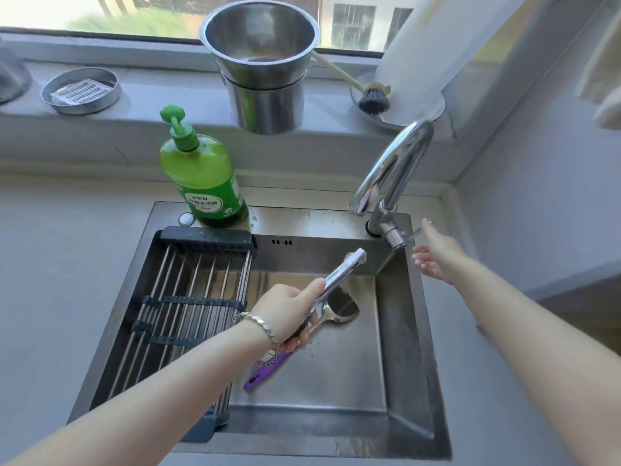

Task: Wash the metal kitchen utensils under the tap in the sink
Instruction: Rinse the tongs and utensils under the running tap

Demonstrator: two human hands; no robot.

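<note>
Your left hand (289, 314) grips a bundle of shiny metal utensils (339, 280) over the steel sink (336, 381). Their tips run past your fingers toward 1 o'clock, and a purple plastic handle (260, 375) trails toward 7. Your right hand (437, 257) lies open, just beside the curved chrome tap (393, 169), at its 3 o'clock.

The left forearm (161, 395) and right forearm (531, 327) are bare; a silver chain bracelet (260, 326) circles the wrist just behind the left hand (289, 312).
</note>
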